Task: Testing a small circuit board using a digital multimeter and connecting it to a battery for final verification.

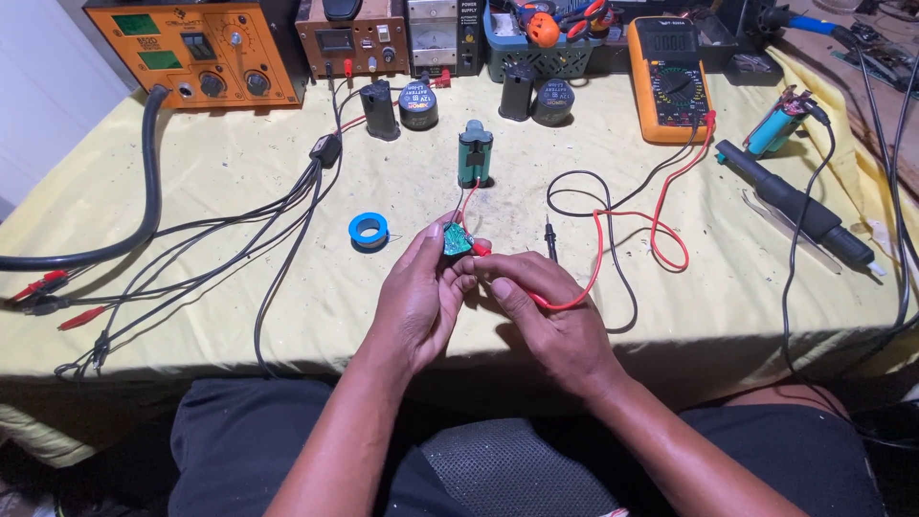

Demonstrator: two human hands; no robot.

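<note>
The left hand (421, 287) pinches a small green circuit board (456, 239); the right hand (546, 311), just beside it, grips a red probe (483, 251) touching its right edge.

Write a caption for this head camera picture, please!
Left hand holds a small green circuit board; right hand touches a red probe to it.

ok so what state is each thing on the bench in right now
left hand: shut on small green circuit board
right hand: shut on red probe
black probe: lying loose on the cloth
green battery pack: lying flat, wired to the board
multimeter: lying face up, leads plugged in
blue solder reel: lying flat
</note>
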